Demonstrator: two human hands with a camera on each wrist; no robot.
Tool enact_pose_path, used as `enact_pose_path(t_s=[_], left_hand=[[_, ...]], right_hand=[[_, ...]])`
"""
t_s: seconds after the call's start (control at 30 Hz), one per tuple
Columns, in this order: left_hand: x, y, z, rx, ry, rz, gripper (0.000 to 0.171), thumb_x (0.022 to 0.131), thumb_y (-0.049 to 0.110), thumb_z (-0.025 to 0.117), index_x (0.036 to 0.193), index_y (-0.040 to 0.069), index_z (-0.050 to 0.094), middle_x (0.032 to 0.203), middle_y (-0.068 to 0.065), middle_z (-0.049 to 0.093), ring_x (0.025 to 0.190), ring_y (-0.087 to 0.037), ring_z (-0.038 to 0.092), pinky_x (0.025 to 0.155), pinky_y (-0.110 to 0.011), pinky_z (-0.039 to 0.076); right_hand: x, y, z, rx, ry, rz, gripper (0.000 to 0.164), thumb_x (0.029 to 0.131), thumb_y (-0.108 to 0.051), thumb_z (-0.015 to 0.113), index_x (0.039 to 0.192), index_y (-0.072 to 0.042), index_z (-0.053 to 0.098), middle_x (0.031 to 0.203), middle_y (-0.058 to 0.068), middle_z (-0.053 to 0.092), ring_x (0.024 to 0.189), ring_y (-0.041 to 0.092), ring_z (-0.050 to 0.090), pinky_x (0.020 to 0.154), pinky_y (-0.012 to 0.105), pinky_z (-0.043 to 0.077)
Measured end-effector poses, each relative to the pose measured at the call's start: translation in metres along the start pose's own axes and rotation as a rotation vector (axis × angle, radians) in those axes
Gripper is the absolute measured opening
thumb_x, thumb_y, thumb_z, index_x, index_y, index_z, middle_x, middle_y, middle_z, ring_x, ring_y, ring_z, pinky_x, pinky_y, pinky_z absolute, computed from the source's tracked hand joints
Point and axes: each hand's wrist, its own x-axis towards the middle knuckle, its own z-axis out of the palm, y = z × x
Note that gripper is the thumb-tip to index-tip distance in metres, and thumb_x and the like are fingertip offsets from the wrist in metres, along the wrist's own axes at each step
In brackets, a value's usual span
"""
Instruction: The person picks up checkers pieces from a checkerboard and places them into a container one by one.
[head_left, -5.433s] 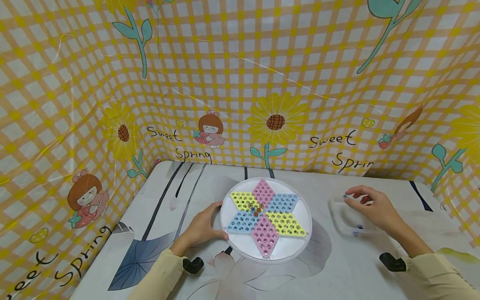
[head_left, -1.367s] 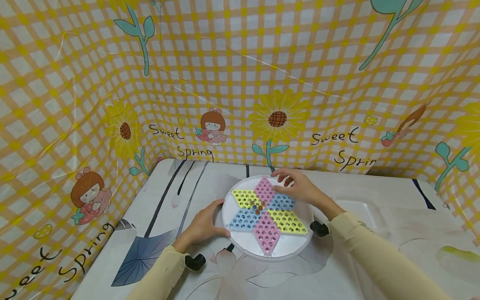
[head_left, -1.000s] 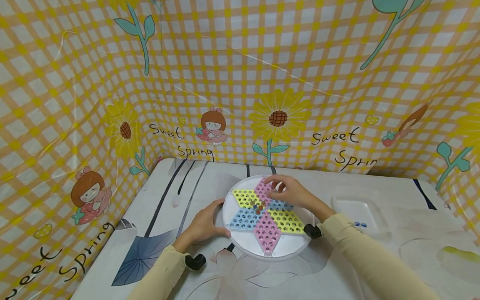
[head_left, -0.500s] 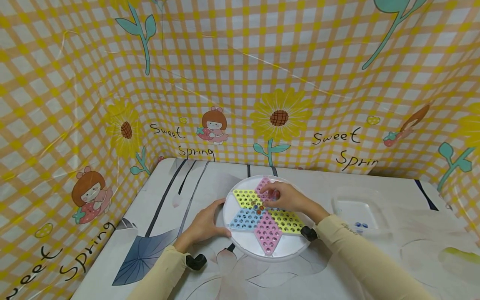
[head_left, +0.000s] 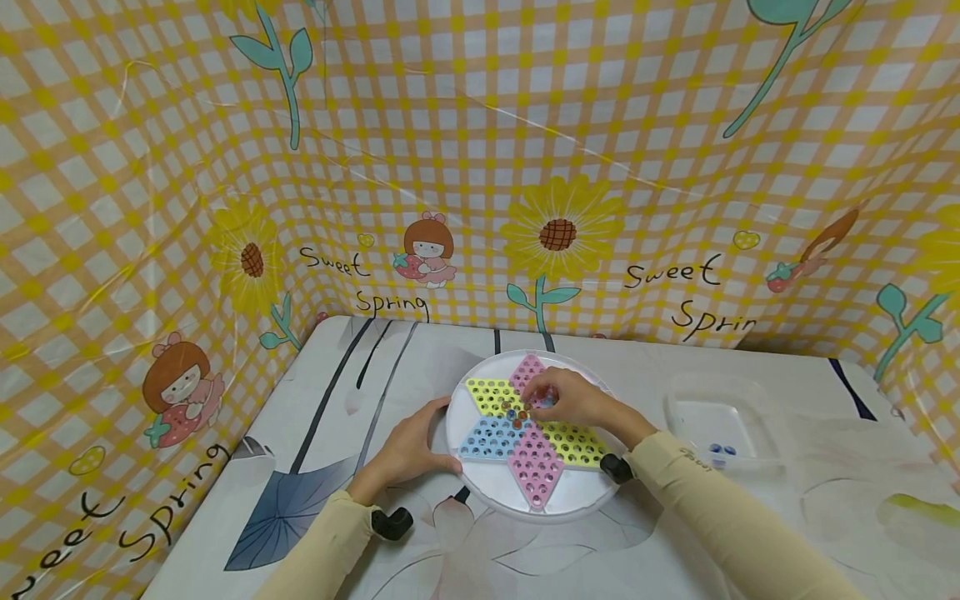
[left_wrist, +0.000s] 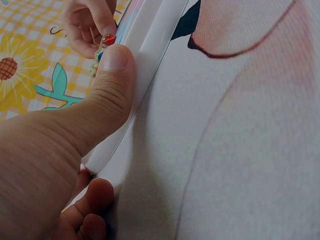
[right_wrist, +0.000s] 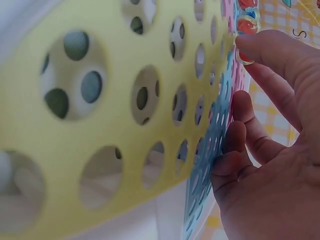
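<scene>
A round white Chinese checkers board (head_left: 480, 487) with a pink, yellow and blue star of holes lies on the table. My left hand (head_left: 408, 446) grips its left edge; in the left wrist view the thumb (left_wrist: 112, 82) presses on the rim and fingers curl below. Several glass marbles, one of them orange (head_left: 517, 424), sit clustered around the star's middle. Right beside them is my right hand (head_left: 573, 396), thumb and index finger together at a marble (right_wrist: 245, 57). Its other fingers are bent close over the board. The fingertips partly hide that marble.
A clear plastic box (head_left: 678, 437) stands right of the board, with a few blue marbles (head_left: 722, 450) inside. A yellow checked cloth (head_left: 465, 150) hangs behind and at the sides of the table (head_left: 330, 400).
Earlier my right hand was over the plastic box, pinching a small blue thing. It has moved left to the board and come down at the marble cluster. The left hand keeps its grip.
</scene>
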Motion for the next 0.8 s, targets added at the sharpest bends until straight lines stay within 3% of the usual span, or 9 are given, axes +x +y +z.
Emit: enact_pose_path(t_s=[0.8], left_hand=[[0.0004,-0.0001,0.0002,-0.001,-0.002,-0.013,0.11,0.067,0.035,0.097,0.156,0.009,0.038,0.159,-0.015,0.043,0.147,-0.035,0.038,0.117,-0.054,0.033]], right_hand=[[0.0004,0.0012,0.0032,-0.02,0.032,-0.053,0.012,0.089,-0.005,0.077,0.097,-0.013,0.073,0.097,0.001,0.065,0.091,0.022,0.055,0.082,0.037,0.049]])
